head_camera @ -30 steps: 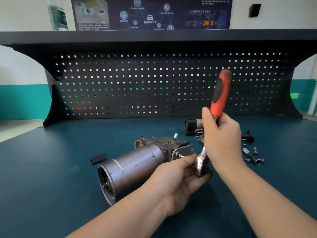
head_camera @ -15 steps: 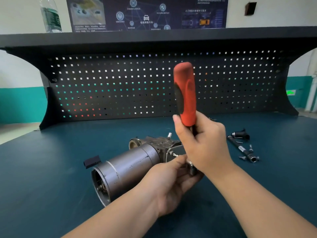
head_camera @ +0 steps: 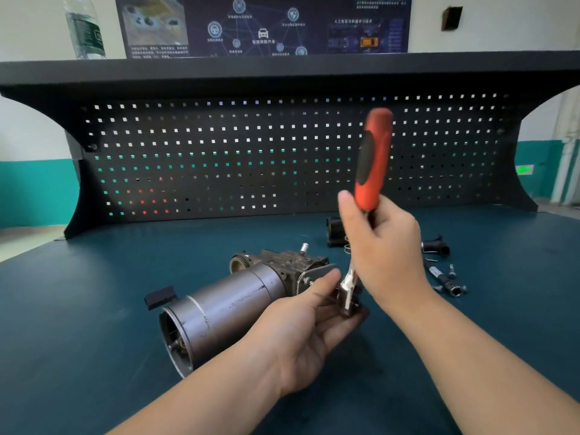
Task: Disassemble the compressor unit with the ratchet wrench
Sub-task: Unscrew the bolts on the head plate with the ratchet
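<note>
Ratchet wrench [head_camera: 372,161] handle now tilted right

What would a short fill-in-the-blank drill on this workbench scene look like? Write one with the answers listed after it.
1. The right hand grips the ratchet wrench near the bottom of its red and ____ handle.
2. The left hand steadies the wrench's ____ end beside the compressor unit.
3. The compressor unit lies on its side on the ____ bench top.
4. On the shelf above the pegboard stands a plastic ____.

Missing words: black; head; teal; bottle
</note>
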Demonstrator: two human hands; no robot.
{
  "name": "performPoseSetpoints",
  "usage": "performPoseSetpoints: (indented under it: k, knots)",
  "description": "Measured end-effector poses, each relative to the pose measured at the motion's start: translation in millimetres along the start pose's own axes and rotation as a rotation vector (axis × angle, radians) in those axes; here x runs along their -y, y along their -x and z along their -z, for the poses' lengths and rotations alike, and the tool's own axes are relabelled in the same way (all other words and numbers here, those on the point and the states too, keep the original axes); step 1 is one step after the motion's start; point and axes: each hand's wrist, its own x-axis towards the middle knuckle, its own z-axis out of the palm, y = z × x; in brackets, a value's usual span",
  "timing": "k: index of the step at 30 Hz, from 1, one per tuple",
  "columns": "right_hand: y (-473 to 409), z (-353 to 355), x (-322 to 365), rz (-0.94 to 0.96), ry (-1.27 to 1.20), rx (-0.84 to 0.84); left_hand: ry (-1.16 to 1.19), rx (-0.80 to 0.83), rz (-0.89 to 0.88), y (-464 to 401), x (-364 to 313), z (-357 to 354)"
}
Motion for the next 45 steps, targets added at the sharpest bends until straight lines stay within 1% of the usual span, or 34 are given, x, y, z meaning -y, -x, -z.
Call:
performPoseSetpoints:
  k: [1, 2, 3, 4, 5, 7, 9, 11, 12, 13, 14, 15, 17, 20, 21, 22, 23, 24, 25, 26, 27, 29, 31, 32, 33, 34, 35, 36, 41, 45]
  knots:
    - [3, 0, 4, 0.171, 0.030, 0.056, -0.020, 0.005, -0.002, 0, 1, 1]
    - [7, -1, 5, 0.301, 0.067, 0.090, -0.038, 0.017, -0.005, 1, 1, 1]
    - [11, -3, 5, 0.366, 0.098, 0.096, -0.053, 0.025, -0.011, 0, 2, 2]
    - [14, -5, 3, 0.352, 0.112, 0.086, -0.061, 0.024, -0.013, 0, 2, 2]
    - [13, -6, 2, 0.275, 0.102, 0.060, -0.058, 0.015, -0.016, -1, 2, 2]
    - [9, -7, -2, -0.003, 0.077, -0.030, -0.035, -0.003, -0.013, -1, 2, 1]
    - [2, -5, -17, -0.386, 0.110, -0.103, -0.018, -0.013, -0.005, 0, 0, -1]
    - [1, -3, -34, -0.801, 0.080, -0.098, -0.010, -0.004, 0.005, 1, -1, -1]
    - [2, -2, -38, -0.960, 0.024, -0.092, -0.013, 0.004, 0.007, 1, -1, -2]
    - [3, -2, -41, -1.038, -0.014, -0.098, -0.015, 0.008, 0.007, 1, -1, -2]
    - [3, -2, -41, -1.026, -0.017, -0.102, -0.014, 0.005, 0.007, 1, -1, -2]
    - [3, -2, -37, -0.917, 0.001, -0.106, -0.011, -0.004, 0.005, 1, 0, -2]
    - [-1, -2, -23, -0.531, 0.028, -0.107, -0.003, -0.016, 0.000, -1, 1, -1]
    - [2, 0, 3, 0.027, 0.017, 0.047, -0.009, -0.010, -0.004, 0, 1, 0]
    - [6, -1, 7, 0.171, 0.059, 0.104, -0.012, -0.001, -0.004, 1, 1, 1]
    - [10, -2, 8, 0.276, 0.106, 0.136, -0.016, 0.010, -0.004, 2, 2, 1]
    - [13, -4, 9, 0.338, 0.142, 0.141, -0.025, 0.015, -0.009, 2, 2, 1]
    - [16, -6, 8, 0.346, 0.152, 0.132, -0.034, 0.015, -0.012, 1, 2, 1]
    - [15, -7, 7, 0.316, 0.133, 0.110, -0.033, 0.011, -0.016, 1, 2, 1]
    - [14, -7, 6, 0.243, 0.094, 0.078, -0.028, 0.006, -0.017, 1, 1, 0]
    - [11, -6, 3, 0.133, 0.061, 0.037, -0.021, -0.002, -0.016, 1, 1, 0]
    - [4, -4, -6, -0.170, 0.050, -0.050, -0.012, -0.019, -0.006, 0, 1, -1]
    - [0, -2, -22, -0.551, 0.034, -0.099, 0.003, -0.009, 0.005, 0, 0, -2]
    - [0, -2, -29, -0.734, -0.011, -0.118, 0.007, 0.002, 0.012, 1, 0, -2]
    - [1, -2, -35, -0.884, -0.055, -0.138, 0.005, 0.014, 0.019, 1, -1, -2]
    - [2, -2, -38, -0.984, -0.075, -0.149, -0.004, 0.025, 0.030, 2, -3, -2]
    - [3, -2, -41, -1.027, -0.071, -0.152, -0.022, 0.031, 0.044, 2, -4, -2]
    - [4, -3, -41, -1.027, -0.066, -0.151, -0.051, 0.036, 0.062, 1, -7, 0]
    - [0, -4, -26, -0.810, -0.090, -0.153, -0.235, 0.125, 0.195, 4, -27, 9]
    - [2, -6, -9, -0.687, -0.055, -0.153, -0.289, 0.187, 0.281, 7, -40, 15]
